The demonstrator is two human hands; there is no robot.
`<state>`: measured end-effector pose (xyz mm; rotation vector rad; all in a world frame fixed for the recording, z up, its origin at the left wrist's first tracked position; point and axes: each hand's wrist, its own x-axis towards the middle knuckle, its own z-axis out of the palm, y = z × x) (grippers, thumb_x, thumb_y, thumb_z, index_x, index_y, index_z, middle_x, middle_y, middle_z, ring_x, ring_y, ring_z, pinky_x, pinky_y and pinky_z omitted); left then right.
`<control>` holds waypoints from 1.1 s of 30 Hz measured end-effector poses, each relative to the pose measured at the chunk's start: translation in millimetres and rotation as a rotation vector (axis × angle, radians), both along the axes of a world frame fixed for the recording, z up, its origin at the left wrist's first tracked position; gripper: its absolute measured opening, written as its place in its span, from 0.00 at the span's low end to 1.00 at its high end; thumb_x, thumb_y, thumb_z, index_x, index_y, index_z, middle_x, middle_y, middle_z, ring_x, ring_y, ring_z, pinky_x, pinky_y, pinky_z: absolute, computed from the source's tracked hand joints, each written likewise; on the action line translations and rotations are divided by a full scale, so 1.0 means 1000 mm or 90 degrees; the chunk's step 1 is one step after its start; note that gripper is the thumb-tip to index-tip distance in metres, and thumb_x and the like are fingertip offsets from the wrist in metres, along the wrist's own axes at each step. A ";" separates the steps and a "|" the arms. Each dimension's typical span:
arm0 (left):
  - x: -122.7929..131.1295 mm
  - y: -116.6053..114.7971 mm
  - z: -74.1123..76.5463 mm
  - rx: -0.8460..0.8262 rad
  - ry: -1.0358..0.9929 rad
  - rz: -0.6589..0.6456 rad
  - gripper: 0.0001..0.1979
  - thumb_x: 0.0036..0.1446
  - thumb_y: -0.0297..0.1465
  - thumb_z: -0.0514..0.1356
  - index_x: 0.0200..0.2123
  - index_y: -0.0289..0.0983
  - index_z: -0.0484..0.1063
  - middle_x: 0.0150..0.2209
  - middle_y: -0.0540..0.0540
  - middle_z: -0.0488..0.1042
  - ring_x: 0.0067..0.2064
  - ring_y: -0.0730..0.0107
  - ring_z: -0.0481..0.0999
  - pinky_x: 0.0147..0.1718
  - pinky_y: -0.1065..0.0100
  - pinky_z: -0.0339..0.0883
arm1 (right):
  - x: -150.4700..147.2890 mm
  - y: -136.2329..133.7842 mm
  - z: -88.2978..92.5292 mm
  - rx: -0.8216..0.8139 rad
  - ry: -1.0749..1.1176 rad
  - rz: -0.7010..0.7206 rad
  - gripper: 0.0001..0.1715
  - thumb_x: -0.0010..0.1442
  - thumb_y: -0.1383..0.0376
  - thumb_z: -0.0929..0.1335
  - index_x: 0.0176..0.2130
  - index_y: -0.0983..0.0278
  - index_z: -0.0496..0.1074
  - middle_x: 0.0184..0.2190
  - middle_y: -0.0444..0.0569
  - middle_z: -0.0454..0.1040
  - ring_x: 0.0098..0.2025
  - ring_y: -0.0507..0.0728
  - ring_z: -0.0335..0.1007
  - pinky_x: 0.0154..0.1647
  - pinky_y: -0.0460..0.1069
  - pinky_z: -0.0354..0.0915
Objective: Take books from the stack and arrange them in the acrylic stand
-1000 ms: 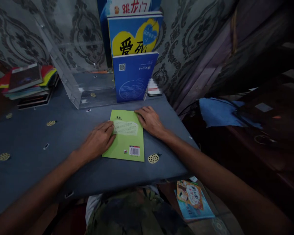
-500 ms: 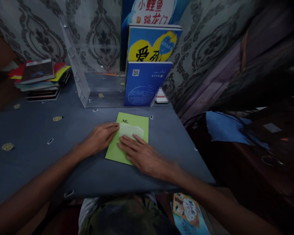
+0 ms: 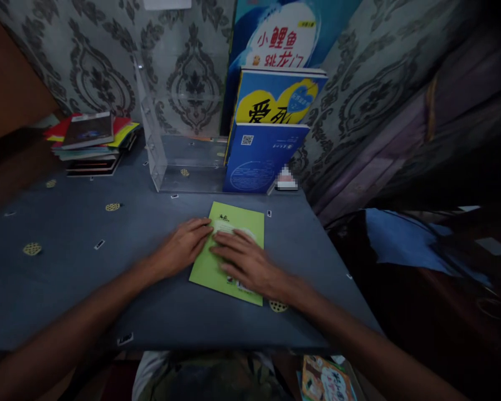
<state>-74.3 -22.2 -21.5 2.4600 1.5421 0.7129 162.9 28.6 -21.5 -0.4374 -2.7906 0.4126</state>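
Note:
A thin green book (image 3: pixel 204 273) lies closed on the table, slightly turned, with small dark lettering near its top and a pale text patch in the middle. My left hand (image 3: pixel 186 245) rests at the book's left edge, its fingers stretched out and the tips touching the cover. Across the middle of the cover lies my right hand (image 3: pixel 253 264), open with its fingers spread; it hides most of the pale patch and part of the barcode area below.
Behind the book stands a clear acrylic rack (image 3: pixel 156 161) holding a blue book (image 3: pixel 254 159), a yellow-and-blue book (image 3: pixel 261 94) and a taller picture book (image 3: pixel 284 39). A stack of books (image 3: pixel 92 136) sits back left. The patterned tablecloth (image 3: pixel 150 223) ends at right.
The view has shifted, so the table's contents appear lower and farther right. My right hand has moved slightly up the cover, uncovering the barcode area. My left hand stays at the edge.

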 end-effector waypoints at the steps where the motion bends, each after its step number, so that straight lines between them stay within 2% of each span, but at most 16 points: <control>1: 0.006 -0.002 0.004 0.002 0.040 0.018 0.16 0.71 0.31 0.49 0.52 0.35 0.74 0.55 0.38 0.75 0.57 0.58 0.74 0.57 0.54 0.71 | 0.007 0.009 -0.004 0.017 0.007 -0.059 0.24 0.75 0.59 0.59 0.62 0.62 0.71 0.65 0.58 0.69 0.69 0.63 0.62 0.71 0.67 0.56; 4: 0.026 -0.006 0.021 -0.037 0.176 0.058 0.13 0.70 0.31 0.52 0.46 0.33 0.75 0.48 0.38 0.75 0.52 0.54 0.74 0.51 0.53 0.72 | 0.026 0.036 -0.016 0.066 0.017 -0.216 0.25 0.73 0.59 0.58 0.62 0.62 0.72 0.65 0.60 0.69 0.68 0.67 0.63 0.66 0.67 0.62; 6: 0.040 -0.007 0.033 -0.081 0.235 0.070 0.13 0.70 0.34 0.54 0.46 0.32 0.75 0.47 0.38 0.74 0.52 0.53 0.73 0.50 0.54 0.72 | 0.035 0.047 -0.022 0.087 0.018 -0.273 0.26 0.73 0.57 0.58 0.61 0.62 0.72 0.65 0.61 0.69 0.66 0.69 0.64 0.63 0.67 0.65; 10: 0.066 -0.006 0.050 -0.127 0.287 0.088 0.23 0.70 0.44 0.55 0.49 0.29 0.76 0.49 0.33 0.76 0.54 0.49 0.74 0.49 0.54 0.73 | 0.039 0.053 -0.025 0.117 0.034 -0.283 0.25 0.71 0.57 0.60 0.59 0.63 0.74 0.60 0.62 0.72 0.59 0.70 0.69 0.58 0.67 0.67; 14: 0.088 -0.007 0.055 -0.136 0.308 0.074 0.37 0.65 0.56 0.53 0.48 0.23 0.77 0.45 0.26 0.78 0.51 0.42 0.77 0.43 0.52 0.75 | 0.036 0.046 -0.016 0.110 0.042 -0.290 0.23 0.69 0.57 0.62 0.56 0.65 0.76 0.49 0.61 0.76 0.48 0.68 0.72 0.50 0.65 0.70; 18: 0.103 -0.011 0.056 -0.136 0.334 0.073 0.47 0.57 0.61 0.57 0.57 0.20 0.72 0.55 0.14 0.72 0.59 0.26 0.72 0.43 0.45 0.74 | 0.040 0.032 -0.007 0.104 0.039 -0.315 0.20 0.69 0.59 0.63 0.52 0.64 0.78 0.38 0.56 0.76 0.40 0.65 0.73 0.44 0.60 0.71; 20: 0.107 -0.015 0.056 -0.154 0.359 0.062 0.47 0.58 0.58 0.60 0.61 0.19 0.68 0.59 0.12 0.68 0.62 0.23 0.68 0.45 0.41 0.74 | 0.044 0.024 -0.004 0.089 0.027 -0.330 0.19 0.69 0.59 0.63 0.51 0.62 0.78 0.36 0.54 0.76 0.38 0.63 0.74 0.40 0.56 0.71; 23: 0.110 -0.020 0.056 -0.180 0.402 0.037 0.42 0.63 0.50 0.61 0.65 0.19 0.64 0.63 0.11 0.64 0.65 0.23 0.65 0.48 0.37 0.73 | 0.048 0.011 0.001 0.069 -0.010 -0.341 0.17 0.69 0.61 0.63 0.50 0.61 0.78 0.36 0.51 0.77 0.35 0.60 0.76 0.32 0.52 0.69; 25: 0.111 -0.022 0.055 -0.183 0.420 0.029 0.38 0.65 0.46 0.60 0.66 0.20 0.62 0.64 0.12 0.62 0.66 0.24 0.64 0.49 0.36 0.73 | 0.047 0.005 0.006 0.094 -0.039 -0.337 0.16 0.70 0.62 0.63 0.47 0.60 0.78 0.35 0.51 0.78 0.33 0.60 0.75 0.31 0.52 0.68; 27: 0.111 -0.024 0.053 -0.175 0.433 0.026 0.36 0.67 0.42 0.58 0.66 0.19 0.62 0.64 0.13 0.62 0.66 0.23 0.64 0.48 0.36 0.73 | 0.041 0.002 0.011 0.135 -0.043 -0.311 0.15 0.70 0.62 0.63 0.44 0.60 0.79 0.37 0.53 0.79 0.37 0.62 0.76 0.36 0.54 0.70; 29: 0.112 -0.026 0.050 -0.161 0.444 0.020 0.33 0.67 0.38 0.58 0.66 0.19 0.63 0.64 0.13 0.62 0.65 0.24 0.66 0.47 0.37 0.74 | 0.032 0.003 0.014 0.135 -0.010 -0.239 0.16 0.70 0.63 0.62 0.43 0.61 0.78 0.44 0.56 0.80 0.47 0.65 0.76 0.46 0.58 0.71; 31: 0.113 -0.029 0.047 -0.134 0.455 0.011 0.29 0.67 0.33 0.57 0.65 0.19 0.64 0.63 0.13 0.64 0.63 0.26 0.68 0.46 0.37 0.75 | 0.021 0.009 0.014 0.074 0.035 -0.154 0.19 0.72 0.65 0.59 0.44 0.63 0.78 0.51 0.58 0.79 0.55 0.65 0.74 0.54 0.60 0.70; 33: 0.114 -0.032 0.045 -0.105 0.470 0.002 0.26 0.66 0.28 0.56 0.64 0.19 0.66 0.61 0.13 0.67 0.61 0.28 0.71 0.46 0.38 0.76 | 0.011 0.018 0.012 0.000 0.066 -0.103 0.21 0.73 0.63 0.57 0.45 0.64 0.77 0.54 0.58 0.78 0.58 0.63 0.73 0.59 0.60 0.69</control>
